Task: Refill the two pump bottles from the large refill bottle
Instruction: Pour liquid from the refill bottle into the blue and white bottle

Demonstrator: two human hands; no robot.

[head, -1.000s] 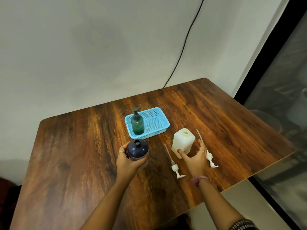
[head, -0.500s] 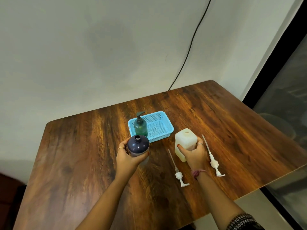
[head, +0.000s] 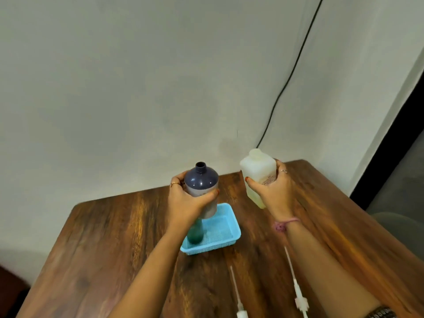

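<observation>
Item: dark open-necked bottle (head: 201, 180), held above the counter (head: 114, 237) in our left hand (head: 187, 203), fingers wrapped round it; pale bottle (head: 259, 173) gripped alike in our right hand (head: 273, 191). Risk: narrow neck, so an unsteady tilt may spill liquid onto the blue basket (head: 226, 239) below.

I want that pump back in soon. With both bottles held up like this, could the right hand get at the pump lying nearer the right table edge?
Probably not yet: the right hand grips the white bottle, held up off the table. The pump lies uncovered beside that forearm, so only the full hand stands in the way.
</observation>
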